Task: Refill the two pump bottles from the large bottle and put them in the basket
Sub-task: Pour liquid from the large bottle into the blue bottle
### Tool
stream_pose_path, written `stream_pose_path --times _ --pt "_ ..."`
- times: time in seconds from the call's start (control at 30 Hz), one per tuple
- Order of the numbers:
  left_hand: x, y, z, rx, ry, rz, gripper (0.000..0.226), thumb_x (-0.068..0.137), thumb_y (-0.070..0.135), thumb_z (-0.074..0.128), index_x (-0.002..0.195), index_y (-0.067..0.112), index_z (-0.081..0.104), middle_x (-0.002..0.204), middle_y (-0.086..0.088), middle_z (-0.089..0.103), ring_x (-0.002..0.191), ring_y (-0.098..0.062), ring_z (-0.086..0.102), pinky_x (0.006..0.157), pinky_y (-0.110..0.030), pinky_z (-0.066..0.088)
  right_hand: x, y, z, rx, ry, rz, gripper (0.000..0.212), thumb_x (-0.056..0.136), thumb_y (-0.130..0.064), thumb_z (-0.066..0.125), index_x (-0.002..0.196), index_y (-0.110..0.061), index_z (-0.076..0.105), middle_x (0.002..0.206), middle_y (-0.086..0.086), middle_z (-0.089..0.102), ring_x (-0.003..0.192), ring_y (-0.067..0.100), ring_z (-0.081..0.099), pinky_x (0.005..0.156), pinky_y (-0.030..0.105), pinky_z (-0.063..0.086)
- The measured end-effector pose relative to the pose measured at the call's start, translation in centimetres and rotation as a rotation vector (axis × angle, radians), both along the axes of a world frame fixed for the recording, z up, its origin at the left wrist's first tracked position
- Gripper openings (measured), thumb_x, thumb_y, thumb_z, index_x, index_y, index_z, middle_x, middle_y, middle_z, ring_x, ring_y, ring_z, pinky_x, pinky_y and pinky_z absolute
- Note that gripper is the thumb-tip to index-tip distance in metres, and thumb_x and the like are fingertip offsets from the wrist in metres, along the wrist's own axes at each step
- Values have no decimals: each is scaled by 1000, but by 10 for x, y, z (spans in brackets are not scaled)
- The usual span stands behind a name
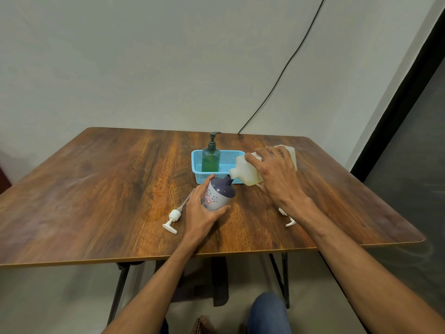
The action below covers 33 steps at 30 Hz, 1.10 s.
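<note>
**Large bottle tipping at the grey pump bottle's neck**

A white pump head [173, 216] is lying on the wooden table [96, 189], just left of the left hand [203, 210]. That hand is wrapping fingers and thumb around the grey pump bottle [220, 192], tilting its open neck to the right. Behind it, the green pump bottle [211, 157] is standing upright in the blue basket [230, 159]. The large bottle [248, 171] is leaning down leftward, its spout sitting right at the grey bottle's neck. The right hand [277, 174] is gripping it from above, fingers curled over its body. A second white pump [287, 219] is peeking out beneath the right forearm.
</note>
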State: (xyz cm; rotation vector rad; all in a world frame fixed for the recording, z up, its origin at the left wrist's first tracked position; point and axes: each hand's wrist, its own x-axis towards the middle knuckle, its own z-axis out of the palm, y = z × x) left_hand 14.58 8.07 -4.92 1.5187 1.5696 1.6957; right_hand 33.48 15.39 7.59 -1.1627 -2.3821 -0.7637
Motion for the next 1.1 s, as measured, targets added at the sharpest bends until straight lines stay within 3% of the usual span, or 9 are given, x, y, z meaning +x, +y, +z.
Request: stream_pose_path --times 1.1 --pt "1 -2 3 -12 -1 -11 94 67 43 86 150 31 44 138 11 56 127 -11 54 106 -48 51 1 0 3 12 -13 11 74 55 -24 94 121 -22 60 118 13 67 104 37 61 94 52 45"
